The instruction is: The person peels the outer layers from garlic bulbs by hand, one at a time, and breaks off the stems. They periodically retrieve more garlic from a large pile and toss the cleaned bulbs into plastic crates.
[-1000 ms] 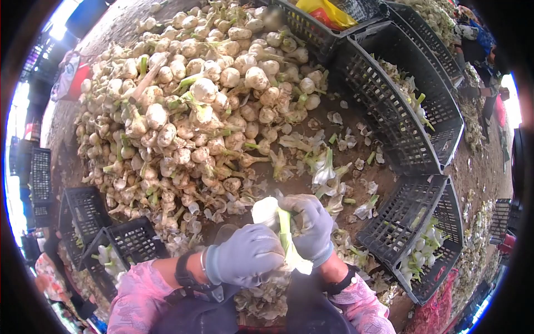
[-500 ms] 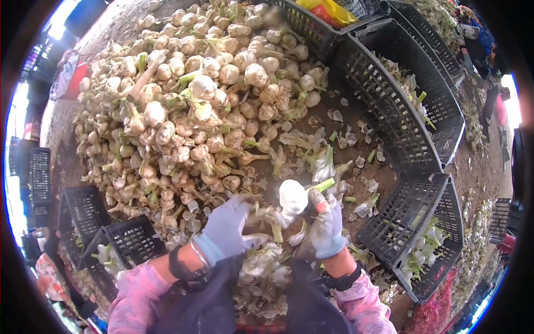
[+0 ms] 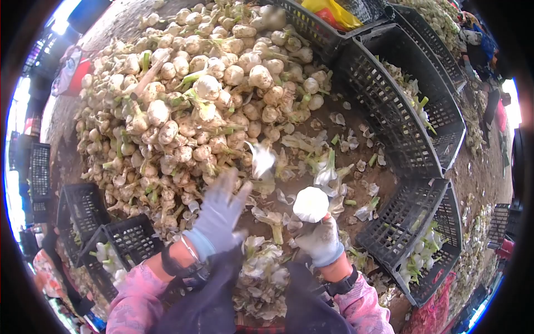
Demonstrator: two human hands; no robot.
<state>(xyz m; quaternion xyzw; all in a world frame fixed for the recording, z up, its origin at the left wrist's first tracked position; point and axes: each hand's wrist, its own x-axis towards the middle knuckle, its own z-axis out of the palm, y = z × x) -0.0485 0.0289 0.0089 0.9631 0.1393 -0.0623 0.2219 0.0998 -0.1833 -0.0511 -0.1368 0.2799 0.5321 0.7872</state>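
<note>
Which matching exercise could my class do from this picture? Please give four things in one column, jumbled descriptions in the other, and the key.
Things
1. Left hand
2. Right hand
3. Garlic heap
4. Sleeves

Descriptions
A. Pink and patterned
B. Holding a white garlic bulb
C. Many round pieces, marked with brown
D. Fingers spread, nothing visible in its grasp

Right pairs: 1-D, 2-B, 3-C, 4-A

Garlic heap (image 3: 189,106), seen from above. A white bulb (image 3: 311,204) is held in the gloved right hand (image 3: 321,240), nearer than the heap and to its right; the left hand (image 3: 218,218) is spread, blurred, at the heap's near edge. Black crates (image 3: 384,106) are ranged to the heap's right, loose skins (image 3: 327,175) strewn between.
</note>
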